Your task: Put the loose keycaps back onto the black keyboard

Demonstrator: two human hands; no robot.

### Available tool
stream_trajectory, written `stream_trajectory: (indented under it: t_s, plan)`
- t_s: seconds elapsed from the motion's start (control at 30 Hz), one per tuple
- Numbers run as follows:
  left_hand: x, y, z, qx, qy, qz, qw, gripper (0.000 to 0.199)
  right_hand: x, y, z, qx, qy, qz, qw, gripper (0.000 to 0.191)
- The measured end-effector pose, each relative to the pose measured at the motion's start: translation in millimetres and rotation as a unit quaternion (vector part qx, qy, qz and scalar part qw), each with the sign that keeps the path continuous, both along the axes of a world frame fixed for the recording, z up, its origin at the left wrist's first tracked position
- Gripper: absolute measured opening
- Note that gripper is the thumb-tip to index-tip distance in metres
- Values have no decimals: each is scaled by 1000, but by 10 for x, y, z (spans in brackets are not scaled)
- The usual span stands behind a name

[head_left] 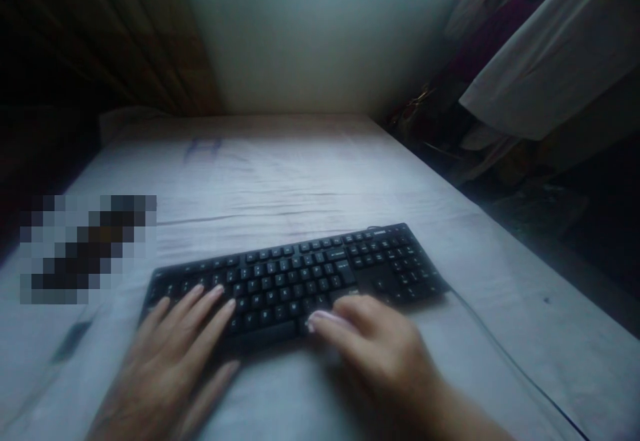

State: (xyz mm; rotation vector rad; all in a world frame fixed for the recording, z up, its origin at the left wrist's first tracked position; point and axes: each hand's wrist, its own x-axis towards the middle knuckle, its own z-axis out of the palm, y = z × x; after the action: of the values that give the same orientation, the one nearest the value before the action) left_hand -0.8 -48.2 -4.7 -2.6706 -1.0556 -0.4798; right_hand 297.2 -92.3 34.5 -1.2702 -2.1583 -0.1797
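Note:
A black computer keyboard (280,294) lies at a slight angle on a white sheet-covered surface. My left hand (170,348) rests on its left end, fingers spread flat across the keys and holding nothing. Over the front edge, right of the space bar, my right hand (385,351) is closed with its fingers curled. A small whitish piece (340,319), perhaps cloth or tissue, shows between those fingers and touches the lower keys. Most of that piece is hidden inside the hand, so its kind is unclear.
The keyboard's cable (515,361) runs from its right end toward the lower right. A blurred-out item (87,251) lies on the white sheet (300,181) at left, near a small dark patch (73,341). Light fabric (555,61) hangs at right; curtains (150,41) stand at back left.

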Motion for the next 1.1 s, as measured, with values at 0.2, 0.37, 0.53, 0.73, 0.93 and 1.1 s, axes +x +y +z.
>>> stream_trajectory:
  t_s: [0.2,0.37,0.53,0.73,0.93,1.1]
  plan:
    - [2,5,-13,6,9,-10,1000,63,-56,2,-30,-24,-31,-14,999,20]
    - [3,22,-33,9,0,-13,1000,66,252,-33,32,-53,-52,-48,996,20]
    - [-23,19,-64,-8,-12,-1,1000,66,458,-41,130,-109,-62,-66,990,21]
    - [-20,39,-60,-5,-17,-11,1000,69,216,-25,35,-38,-18,-24,999,21]
    - [-13,54,-52,-7,-22,-21,1000,71,221,-33,48,-81,-39,-27,996,15]
    - [-19,49,-53,-12,-15,-18,1000,73,513,-53,192,-168,-55,-47,983,19]
